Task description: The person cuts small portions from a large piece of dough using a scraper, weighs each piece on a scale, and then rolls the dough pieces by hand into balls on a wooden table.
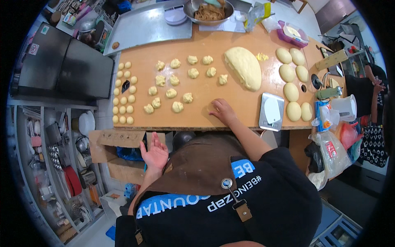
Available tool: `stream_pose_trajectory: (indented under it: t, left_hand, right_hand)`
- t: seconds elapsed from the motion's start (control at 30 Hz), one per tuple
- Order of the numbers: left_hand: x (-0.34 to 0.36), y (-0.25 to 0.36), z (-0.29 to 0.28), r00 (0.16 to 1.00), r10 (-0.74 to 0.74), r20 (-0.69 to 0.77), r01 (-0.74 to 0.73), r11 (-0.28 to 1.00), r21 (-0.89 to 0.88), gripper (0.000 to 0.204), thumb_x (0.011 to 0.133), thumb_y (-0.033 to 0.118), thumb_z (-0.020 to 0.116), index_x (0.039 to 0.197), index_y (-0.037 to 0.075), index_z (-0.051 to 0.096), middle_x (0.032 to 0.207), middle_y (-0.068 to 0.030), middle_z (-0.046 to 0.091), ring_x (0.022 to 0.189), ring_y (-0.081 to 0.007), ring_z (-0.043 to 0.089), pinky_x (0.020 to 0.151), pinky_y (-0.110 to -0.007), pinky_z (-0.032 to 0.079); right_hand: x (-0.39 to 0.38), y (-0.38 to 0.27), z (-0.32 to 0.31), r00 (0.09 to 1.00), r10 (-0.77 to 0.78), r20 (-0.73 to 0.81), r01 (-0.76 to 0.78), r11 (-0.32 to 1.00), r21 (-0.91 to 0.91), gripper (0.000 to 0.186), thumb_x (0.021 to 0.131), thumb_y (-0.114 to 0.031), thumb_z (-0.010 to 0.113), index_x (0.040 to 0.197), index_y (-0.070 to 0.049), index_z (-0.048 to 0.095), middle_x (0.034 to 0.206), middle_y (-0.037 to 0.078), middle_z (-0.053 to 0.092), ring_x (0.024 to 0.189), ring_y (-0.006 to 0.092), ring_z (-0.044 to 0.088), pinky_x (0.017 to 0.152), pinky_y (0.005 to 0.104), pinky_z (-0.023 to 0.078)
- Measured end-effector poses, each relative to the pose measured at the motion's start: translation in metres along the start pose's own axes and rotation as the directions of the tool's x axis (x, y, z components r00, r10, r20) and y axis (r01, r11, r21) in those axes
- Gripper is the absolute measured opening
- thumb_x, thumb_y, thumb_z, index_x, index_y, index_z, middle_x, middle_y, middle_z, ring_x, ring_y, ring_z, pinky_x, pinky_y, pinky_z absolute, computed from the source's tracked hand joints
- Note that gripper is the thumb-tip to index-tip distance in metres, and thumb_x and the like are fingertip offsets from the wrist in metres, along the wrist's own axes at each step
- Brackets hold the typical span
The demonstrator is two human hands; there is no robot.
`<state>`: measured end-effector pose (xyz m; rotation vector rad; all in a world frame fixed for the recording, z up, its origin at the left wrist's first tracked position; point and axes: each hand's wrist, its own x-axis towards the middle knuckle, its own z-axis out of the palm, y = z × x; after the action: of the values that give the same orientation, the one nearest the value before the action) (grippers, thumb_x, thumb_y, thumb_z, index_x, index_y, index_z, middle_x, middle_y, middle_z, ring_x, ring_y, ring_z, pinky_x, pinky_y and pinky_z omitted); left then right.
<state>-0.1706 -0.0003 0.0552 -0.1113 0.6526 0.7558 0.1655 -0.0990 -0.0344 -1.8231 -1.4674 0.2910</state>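
My left hand is off the near edge of the table, palm up, with its fingers apart and nothing in it. Resting at the table's near side, my right hand has its fingers loosely spread; no dough shows in it. Rough dough pieces lie scattered to the left of that hand. Smooth small dough balls stand in columns at the table's left end, around a small dark object. Beyond my right hand lies a large slab of dough. A kitchen scale with a white top sits to its right.
Larger dough rounds line the table's right side. A metal tray and a bowl of brown filling are at the back. An open cardboard box stands below the near left edge. Another person is at the far right.
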Motion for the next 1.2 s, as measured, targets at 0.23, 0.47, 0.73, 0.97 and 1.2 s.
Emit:
stream_pose_trajectory:
  t: [0.23, 0.47, 0.73, 0.97, 1.2]
  left_hand:
    - [-0.001, -0.005, 0.003, 0.999, 0.046, -0.015, -0.046, 0.999, 0.000, 0.059, 0.087, 0.057, 0.050, 0.121, 0.008, 0.054, 0.115, 0.0006, 0.063, 0.082, -0.0098, 0.063, 0.074, -0.030, 0.049]
    - [-0.005, -0.009, 0.024, 0.998, 0.059, -0.027, -0.059, 0.998, 0.001, 0.059, 0.088, 0.057, 0.047, 0.123, 0.011, 0.053, 0.116, 0.0003, 0.063, 0.082, -0.0116, 0.064, 0.074, -0.032, 0.049]
    - [-0.012, 0.002, -0.008, 0.995, 0.091, -0.040, -0.090, 0.996, 0.026, 0.056, 0.087, 0.057, 0.046, 0.118, 0.011, 0.057, 0.116, 0.0004, 0.063, 0.085, -0.0106, 0.064, 0.075, -0.032, 0.049]
    - [-0.003, 0.001, -0.007, 0.993, 0.117, 0.030, -0.116, 0.992, -0.048, 0.057, 0.087, 0.057, 0.047, 0.120, 0.012, 0.055, 0.117, 0.0003, 0.062, 0.089, -0.0112, 0.064, 0.076, -0.032, 0.049]
    - [-0.004, -0.003, 0.011, 0.990, 0.133, -0.038, -0.134, 0.991, -0.018, 0.056, 0.087, 0.057, 0.047, 0.120, 0.012, 0.056, 0.116, 0.0015, 0.063, 0.087, -0.0108, 0.063, 0.075, -0.031, 0.048]
  right_hand:
    - [-0.005, 0.027, -0.031, 0.830, 0.446, -0.335, -0.298, 0.862, 0.410, 0.026, 0.079, -0.010, 0.069, 0.102, -0.004, 0.058, 0.101, 0.012, 0.062, 0.092, 0.0262, 0.061, 0.079, 0.0338, 0.048]
    - [-0.018, 0.030, -0.008, 0.936, -0.320, 0.147, 0.306, 0.946, 0.109, 0.007, 0.082, -0.011, 0.060, 0.087, -0.007, 0.059, 0.083, 0.015, 0.060, 0.083, 0.0330, 0.059, 0.075, 0.0398, 0.048]
    - [0.015, 0.008, 0.013, 0.995, 0.028, 0.094, -0.033, 0.998, 0.050, 0.010, 0.083, -0.013, 0.060, 0.083, -0.005, 0.054, 0.079, 0.015, 0.055, 0.081, 0.0335, 0.055, 0.071, 0.0441, 0.046]
    - [0.008, 0.037, -0.022, 1.000, -0.027, -0.003, 0.027, 0.999, 0.018, 0.009, 0.081, -0.009, 0.062, 0.084, -0.005, 0.055, 0.080, 0.015, 0.056, 0.079, 0.0343, 0.055, 0.072, 0.0419, 0.046]
    - [-0.004, 0.025, 0.016, 0.980, -0.112, 0.164, 0.113, 0.994, 0.006, 0.008, 0.078, -0.007, 0.063, 0.081, -0.004, 0.057, 0.076, 0.014, 0.055, 0.076, 0.0326, 0.054, 0.069, 0.0406, 0.046]
